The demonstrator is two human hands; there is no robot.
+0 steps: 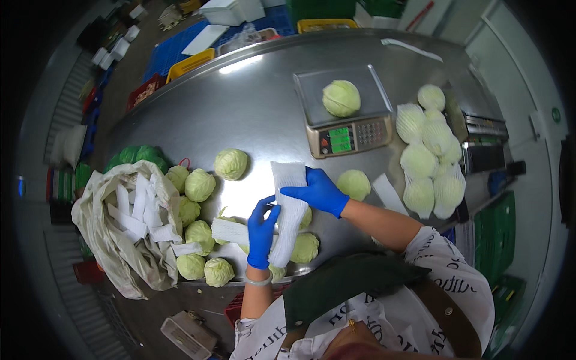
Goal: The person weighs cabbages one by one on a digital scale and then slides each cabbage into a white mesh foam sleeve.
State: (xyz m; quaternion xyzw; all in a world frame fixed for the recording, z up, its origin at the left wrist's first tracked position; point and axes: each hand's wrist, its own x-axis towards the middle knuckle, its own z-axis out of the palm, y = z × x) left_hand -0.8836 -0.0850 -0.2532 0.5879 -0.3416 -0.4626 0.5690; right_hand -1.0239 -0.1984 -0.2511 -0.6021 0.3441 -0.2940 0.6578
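My right hand (321,191), in a blue glove, grips a flattened white foam net sleeve (289,216) with the thumb across its front. Beside the sleeve's left edge is my left hand (262,231), also gloved, its fingers and thumb curled. Whether its fingertips pinch the sleeve cannot be made out. Another white sleeve (230,231) lies left of that hand, across some cabbages. Partly hidden behind the held sleeve are more bare cabbages, one of them at its lower right (305,248). A single cabbage (357,184) rests just beyond my right wrist.
A digital scale (348,135) bears one cabbage (341,98). Net-wrapped cabbages (420,162) are grouped at the right of the steel table (189,117). Several bare cabbages (199,185) sit at the left, by a pale sack (148,265) topped with white sleeves and a green net bag (137,155).
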